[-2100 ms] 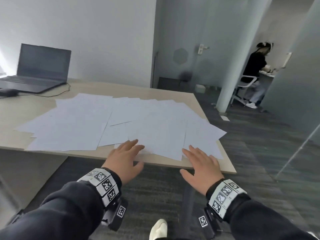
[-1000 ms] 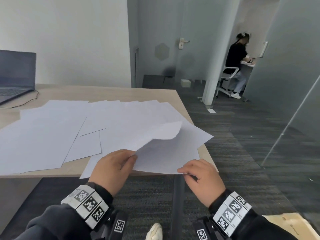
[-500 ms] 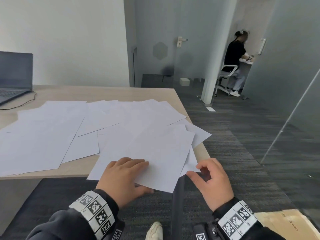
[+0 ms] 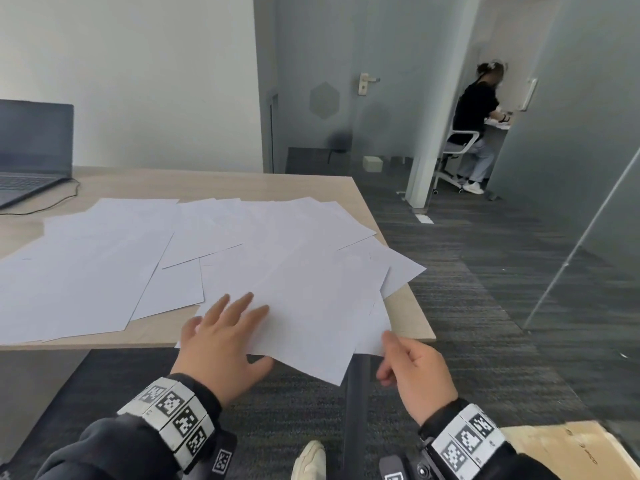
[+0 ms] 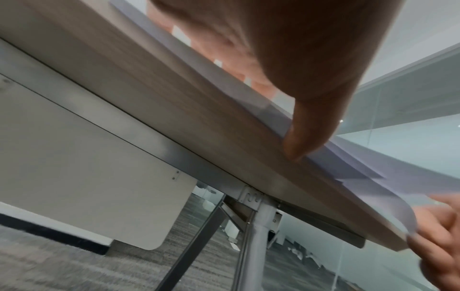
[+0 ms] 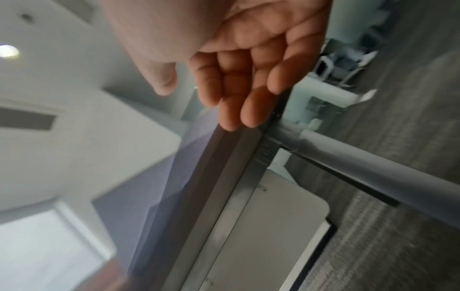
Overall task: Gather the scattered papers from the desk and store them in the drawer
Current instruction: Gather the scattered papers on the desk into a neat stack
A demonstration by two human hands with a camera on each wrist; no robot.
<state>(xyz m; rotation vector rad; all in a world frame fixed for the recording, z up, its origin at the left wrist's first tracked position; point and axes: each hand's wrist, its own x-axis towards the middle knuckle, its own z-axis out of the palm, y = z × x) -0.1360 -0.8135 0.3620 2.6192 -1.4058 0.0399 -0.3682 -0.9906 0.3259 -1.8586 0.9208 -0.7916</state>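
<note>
My left hand point(image 4: 221, 344) lies flat, fingers spread, pressing the top sheet point(image 4: 311, 306) of the scattered papers point(image 4: 104, 258) at the surface's point(image 4: 408, 317) near right corner. That sheet's long axis runs diagonally, near corner overhanging the edge toward me. My right hand point(image 4: 415, 372) touches a lower sheet's overhanging corner; I cannot tell whether it pinches.

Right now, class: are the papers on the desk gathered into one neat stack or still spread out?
Spread out. The papers lie fanned and overlapping across the desk, several overhanging its near edge by the left hand.
</note>
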